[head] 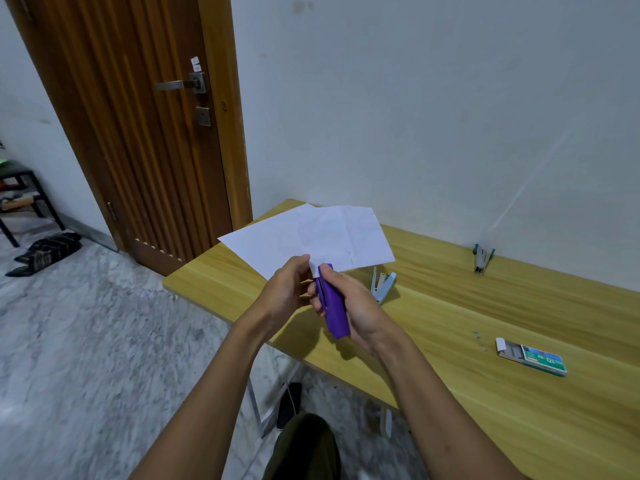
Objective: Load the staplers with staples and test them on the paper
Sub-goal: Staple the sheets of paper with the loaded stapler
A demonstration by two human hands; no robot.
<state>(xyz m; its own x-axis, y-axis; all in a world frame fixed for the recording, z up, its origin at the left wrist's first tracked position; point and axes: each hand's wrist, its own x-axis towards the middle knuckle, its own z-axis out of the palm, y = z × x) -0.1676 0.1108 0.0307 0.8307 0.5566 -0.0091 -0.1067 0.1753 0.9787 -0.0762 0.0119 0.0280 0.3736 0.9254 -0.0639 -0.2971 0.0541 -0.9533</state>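
Observation:
My right hand (356, 308) grips a purple stapler (333, 306), its nose pointing up at the corner of several white paper sheets (311, 233). My left hand (287, 289) pinches that same paper corner right beside the stapler's mouth. The sheets fan out above the near left end of the wooden table (485, 323). A light blue stapler (382, 285) lies open on the table just right of my hands. A teal stapler (482, 258) rests farther back near the wall. An open green staple box (533, 356) sits on the right, with a few loose staple bits (479, 341) beside it.
A wooden door (145, 126) stands at the left behind the table's end. Marble floor (86, 341) spreads to the left, with dark slippers (48, 252) and a small black stand (20, 199). A phone on a cable (289, 403) lies under the table.

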